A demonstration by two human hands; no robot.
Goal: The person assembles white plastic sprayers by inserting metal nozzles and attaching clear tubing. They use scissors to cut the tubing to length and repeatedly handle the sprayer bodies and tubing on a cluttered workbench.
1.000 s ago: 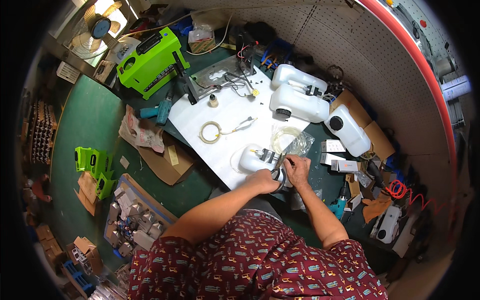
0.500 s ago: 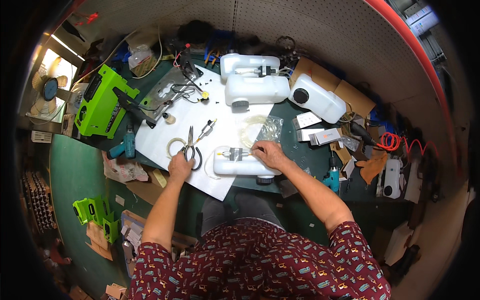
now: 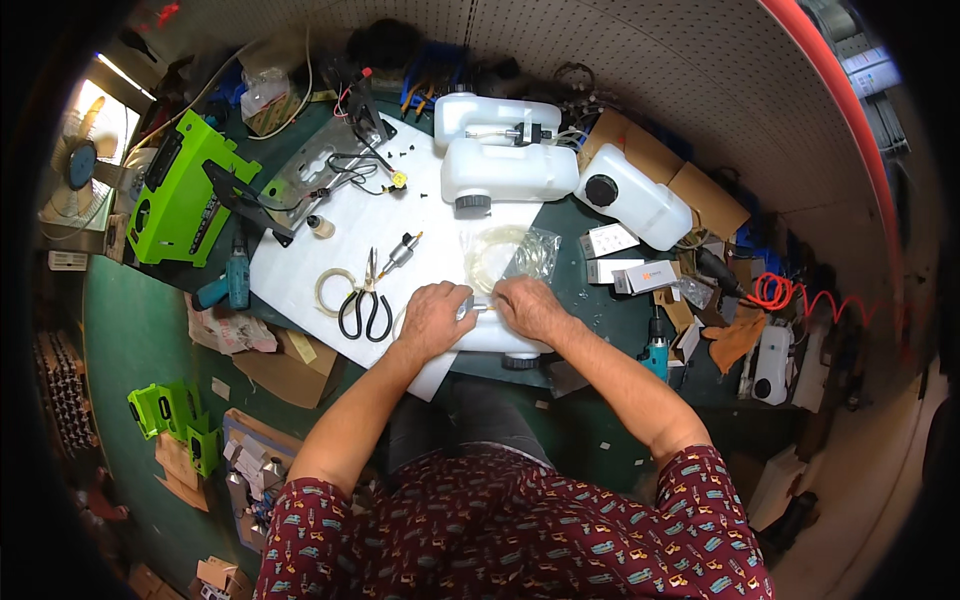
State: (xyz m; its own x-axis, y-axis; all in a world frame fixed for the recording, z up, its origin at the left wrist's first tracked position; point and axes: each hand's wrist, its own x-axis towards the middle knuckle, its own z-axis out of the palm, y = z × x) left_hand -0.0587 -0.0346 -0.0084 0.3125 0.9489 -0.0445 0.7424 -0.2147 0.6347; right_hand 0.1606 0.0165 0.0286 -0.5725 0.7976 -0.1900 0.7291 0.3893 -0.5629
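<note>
Near the front edge of the bench a white plastic tank lies on its side, its black cap facing me. On top of it sits a small silver cylindrical pump. My left hand is closed around the pump's left end. At the pump's other end my right hand is pinched; what its fingertips hold is hidden. Black-handled scissors lie left of my left hand, beside a coil of clear tubing. Another pump with brass ends lies beyond them.
Two white tanks stand at the back, a third to their right. Bagged tubing lies beyond my hands. Small boxes and a drill are at right. A green housing and another drill are at left.
My left hand has let go of the scissors, which now lie on the white sheet, and has moved right onto the pump. My right hand stays at the pump's right end.
</note>
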